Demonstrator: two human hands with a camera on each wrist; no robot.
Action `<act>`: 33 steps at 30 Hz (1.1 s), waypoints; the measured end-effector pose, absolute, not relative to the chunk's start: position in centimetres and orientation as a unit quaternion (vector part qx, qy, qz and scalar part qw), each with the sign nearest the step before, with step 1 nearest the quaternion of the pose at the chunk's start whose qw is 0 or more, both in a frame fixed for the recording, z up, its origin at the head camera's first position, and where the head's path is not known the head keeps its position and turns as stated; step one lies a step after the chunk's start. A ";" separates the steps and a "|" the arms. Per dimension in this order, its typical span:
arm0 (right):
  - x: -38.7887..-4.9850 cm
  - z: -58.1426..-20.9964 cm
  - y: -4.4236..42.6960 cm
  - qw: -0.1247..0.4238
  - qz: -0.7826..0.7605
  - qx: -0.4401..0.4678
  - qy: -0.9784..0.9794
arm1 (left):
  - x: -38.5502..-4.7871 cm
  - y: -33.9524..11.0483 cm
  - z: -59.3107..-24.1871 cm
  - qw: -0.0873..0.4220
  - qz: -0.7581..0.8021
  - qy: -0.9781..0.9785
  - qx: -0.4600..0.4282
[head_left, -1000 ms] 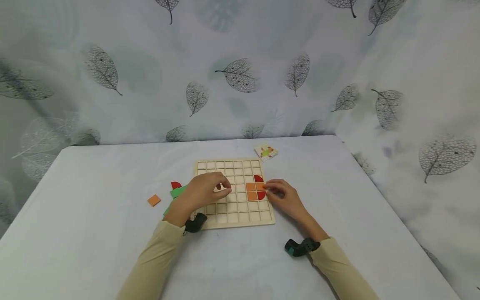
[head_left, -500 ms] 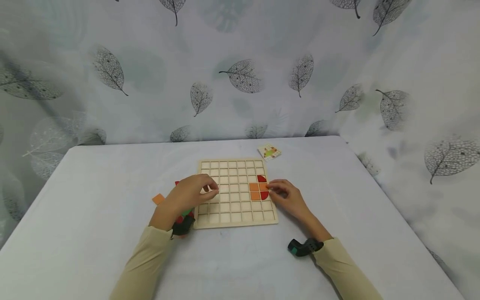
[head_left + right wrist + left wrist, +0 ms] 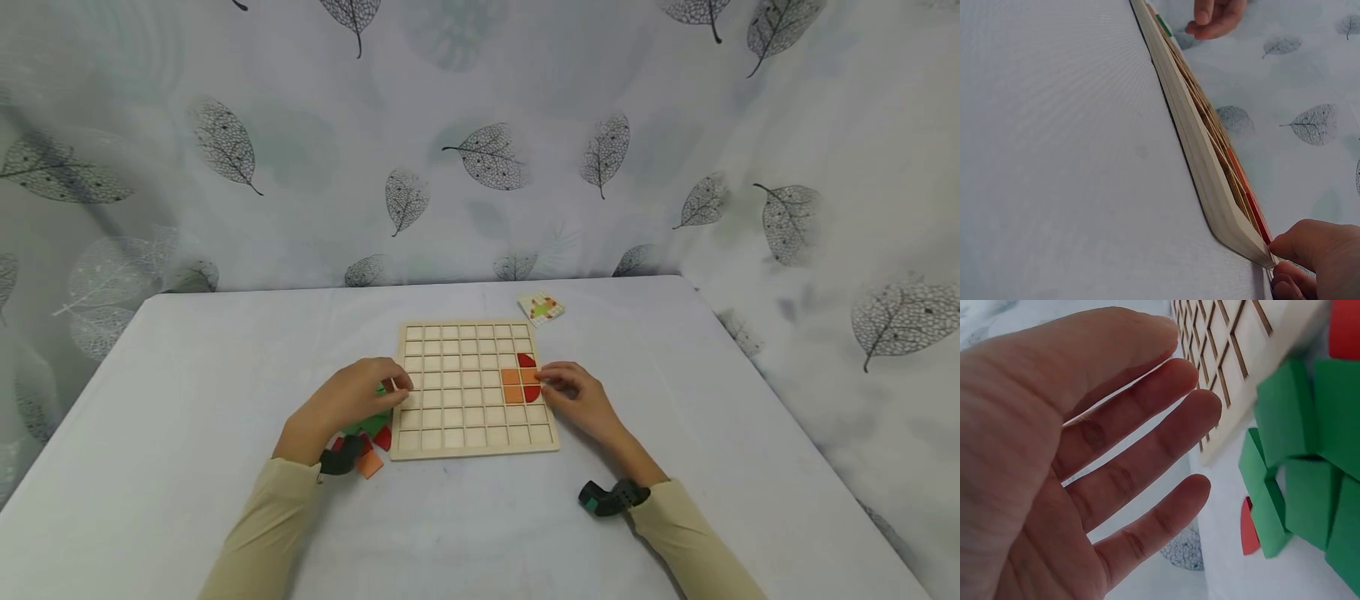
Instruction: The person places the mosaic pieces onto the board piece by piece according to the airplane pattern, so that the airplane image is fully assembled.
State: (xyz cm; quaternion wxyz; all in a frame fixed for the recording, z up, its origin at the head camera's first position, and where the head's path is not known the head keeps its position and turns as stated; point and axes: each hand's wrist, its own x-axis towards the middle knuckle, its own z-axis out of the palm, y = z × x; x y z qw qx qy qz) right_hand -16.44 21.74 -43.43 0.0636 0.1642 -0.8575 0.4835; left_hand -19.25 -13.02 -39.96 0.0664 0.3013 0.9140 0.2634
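Observation:
A wooden grid board (image 3: 453,417) lies on the table. Near its right edge, orange squares (image 3: 513,394) and red quarter-round pieces (image 3: 532,394) sit in some cells. My right hand (image 3: 585,402) holds the board's right rim, thumb and fingers around the edge by the coloured pieces. By the board's left edge hovers my left hand (image 3: 345,404), its fingers (image 3: 1172,431) loosely extended with nothing between them. Beneath and beside it lie green blocks (image 3: 1310,500) and a red piece (image 3: 1249,528), partly hidden by the hand in the head view.
A small pattern card (image 3: 542,307) lies behind the board's far right corner. An orange square (image 3: 370,464) and a red piece (image 3: 383,438) rest by the board's near left corner. A leaf-printed cloth (image 3: 487,158) hangs behind the white table.
My left hand has moved left from above the board to its left edge, over the loose pieces. My right hand stays at the right rim. The head view has shifted slightly.

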 end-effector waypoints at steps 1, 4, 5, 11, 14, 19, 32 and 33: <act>-16.4 -43.4 21.7 0.064 0.483 0.165 -0.857 | -19.3 -13.2 -40.1 0.067 0.264 0.913 0.303; -16.4 -43.5 21.7 0.067 0.480 0.166 -0.859 | -19.3 -13.7 -40.4 0.073 0.266 0.913 0.300; -16.4 -43.5 21.7 0.068 0.479 0.165 -0.860 | -19.3 -13.9 -40.4 0.076 0.268 0.912 0.300; -16.4 -43.2 21.6 0.064 0.477 0.159 -0.862 | -19.6 -14.9 -40.4 0.107 0.286 0.909 0.283; -16.4 -43.3 21.7 0.064 0.478 0.160 -0.862 | -19.6 -15.4 -40.5 0.125 0.294 0.908 0.270; -17.2 -45.2 22.1 0.070 0.481 0.162 -0.859 | -19.7 -15.9 -40.8 0.142 0.300 0.906 0.263; -17.9 -46.7 22.8 0.072 0.474 0.146 -0.865 | -19.9 -15.8 -41.4 0.116 0.286 0.912 0.271; -17.7 -46.3 22.6 0.069 0.472 0.145 -0.867 | -19.9 -15.8 -41.4 0.114 0.285 0.912 0.271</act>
